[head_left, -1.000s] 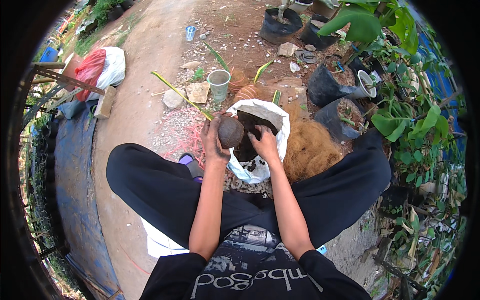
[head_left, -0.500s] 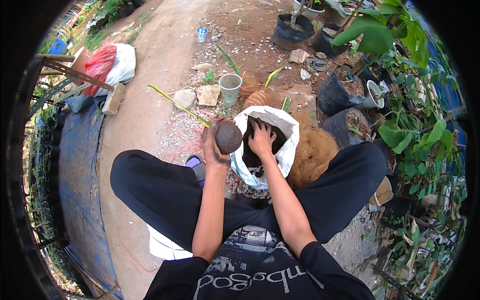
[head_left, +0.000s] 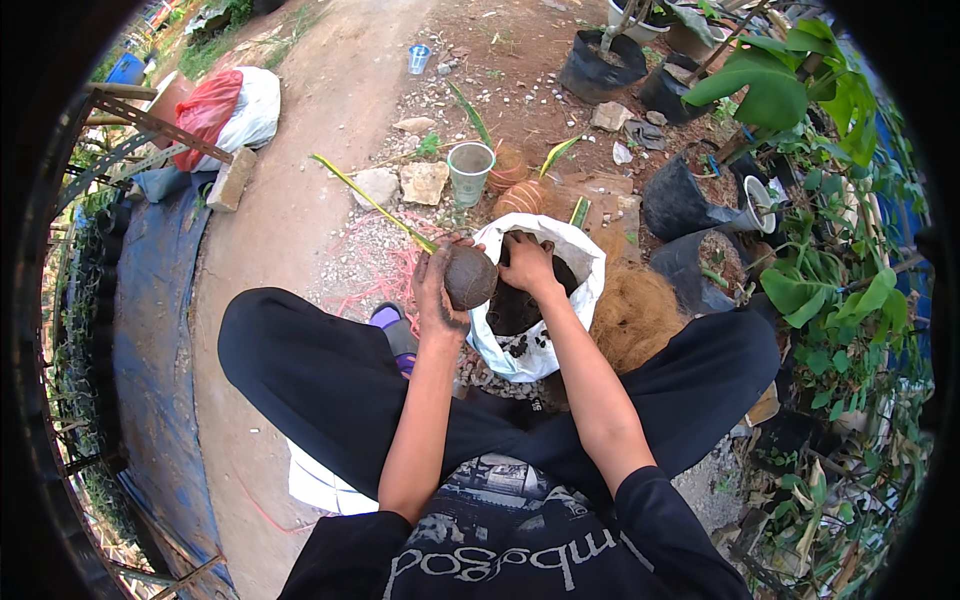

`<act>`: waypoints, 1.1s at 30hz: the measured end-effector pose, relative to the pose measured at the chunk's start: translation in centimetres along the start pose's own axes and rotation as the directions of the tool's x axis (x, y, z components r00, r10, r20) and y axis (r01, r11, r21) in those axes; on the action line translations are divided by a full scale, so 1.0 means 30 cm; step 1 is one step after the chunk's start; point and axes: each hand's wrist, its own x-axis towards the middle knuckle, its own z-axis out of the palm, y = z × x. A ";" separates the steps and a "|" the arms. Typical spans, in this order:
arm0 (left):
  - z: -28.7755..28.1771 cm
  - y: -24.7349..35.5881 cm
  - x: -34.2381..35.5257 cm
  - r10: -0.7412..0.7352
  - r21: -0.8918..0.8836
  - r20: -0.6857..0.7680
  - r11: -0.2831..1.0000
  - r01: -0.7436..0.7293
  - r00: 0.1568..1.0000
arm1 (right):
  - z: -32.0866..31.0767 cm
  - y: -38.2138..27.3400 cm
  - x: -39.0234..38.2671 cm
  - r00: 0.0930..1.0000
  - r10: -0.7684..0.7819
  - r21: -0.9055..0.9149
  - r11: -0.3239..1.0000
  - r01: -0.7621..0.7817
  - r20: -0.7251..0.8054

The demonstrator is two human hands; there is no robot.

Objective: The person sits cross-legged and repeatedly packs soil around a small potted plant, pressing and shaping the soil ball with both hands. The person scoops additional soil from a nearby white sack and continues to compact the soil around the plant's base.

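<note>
My left hand (head_left: 437, 300) is closed around a dark brown, round soil ball (head_left: 470, 280), from which a long yellow-edged green leaf (head_left: 370, 195) sticks out toward the upper left. My right hand (head_left: 525, 262) reaches into a white sack (head_left: 530, 360) at its back left, fingers bent into dark soil (head_left: 520, 305); their tips are hidden. Tan fibre (head_left: 635, 320) lies right of the sack. Two string-wound balls (head_left: 518, 202) with upright leaves sit behind it, beside a translucent green-rimmed cup (head_left: 468, 175).
Black grow bags (head_left: 690, 190) and leafy plants (head_left: 820, 290) line the right. A red and white bundle (head_left: 235, 115), a brick (head_left: 232, 180) and blue tarp (head_left: 155, 350) are at left. Stones (head_left: 422, 184), pink string (head_left: 390, 270) and a small cup (head_left: 418, 58) lie on the ground ahead.
My right hand has moved from the middle of the sack's soil toward its back left, fingers sinking further out of sight. My left hand still holds the ball. The view has shifted slightly.
</note>
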 end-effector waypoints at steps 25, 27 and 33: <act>0.037 -0.072 -0.017 -0.099 0.032 -0.126 0.994 0.104 0.987 | -0.109 0.091 -0.323 0.916 0.208 0.937 -0.005 -0.350 0.343; 0.046 -0.081 -0.017 -0.110 0.025 -0.095 0.993 0.113 0.989 | -0.112 0.081 -0.330 0.883 0.277 0.925 -0.109 -0.363 0.379; 0.058 -0.106 -0.013 -0.117 0.093 -0.101 0.988 0.126 0.988 | -0.009 0.025 -0.390 0.938 0.207 0.692 -0.720 -0.047 0.279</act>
